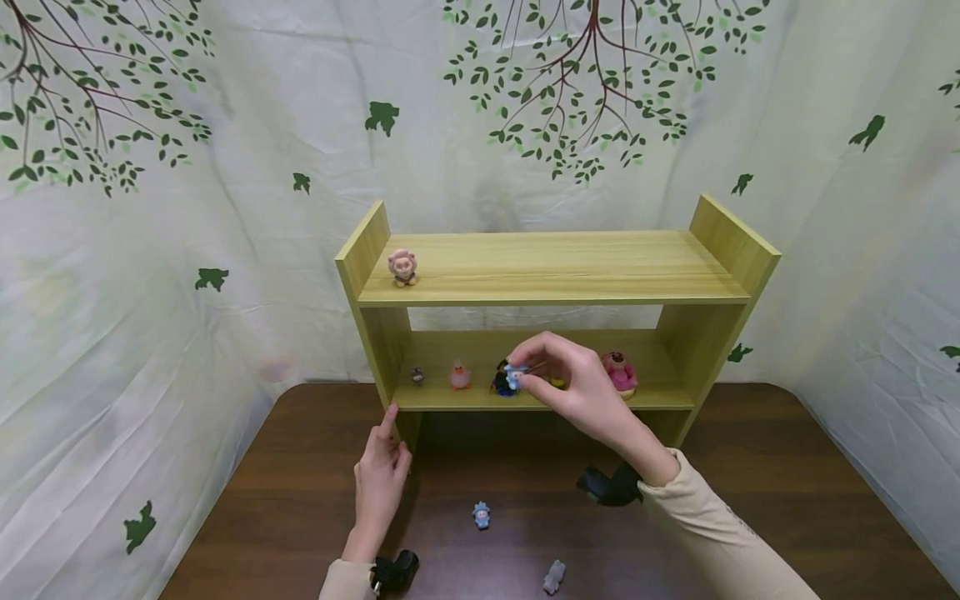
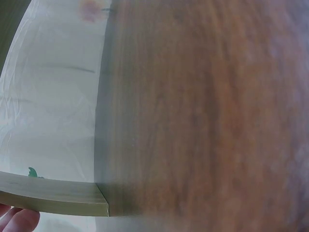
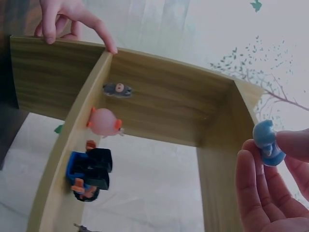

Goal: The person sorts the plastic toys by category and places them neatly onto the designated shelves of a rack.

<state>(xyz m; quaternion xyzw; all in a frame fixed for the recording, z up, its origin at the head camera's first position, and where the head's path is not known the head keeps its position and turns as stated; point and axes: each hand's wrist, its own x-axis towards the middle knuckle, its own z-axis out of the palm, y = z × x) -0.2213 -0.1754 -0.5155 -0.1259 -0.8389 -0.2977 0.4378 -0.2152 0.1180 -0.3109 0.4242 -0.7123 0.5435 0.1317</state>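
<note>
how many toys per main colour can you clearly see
Pink toys: 3
Light blue toys: 2
Grey toys: 2
Black-and-blue toy: 1
Total: 8, leaving out anything mostly hidden behind the right hand

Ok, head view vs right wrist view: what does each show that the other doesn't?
Head only: the pink toy on the top shelf, the pink bear near the middle shelf's right end, and two loose toys on the table, one blue, one gray.

Right wrist only: the top shelf's underside, and the dark toy unblocked; in head the held toy partly covers it.

Both: the held toy in the right fingers, left fingers at the shelf's edge, the round pink toy.
</note>
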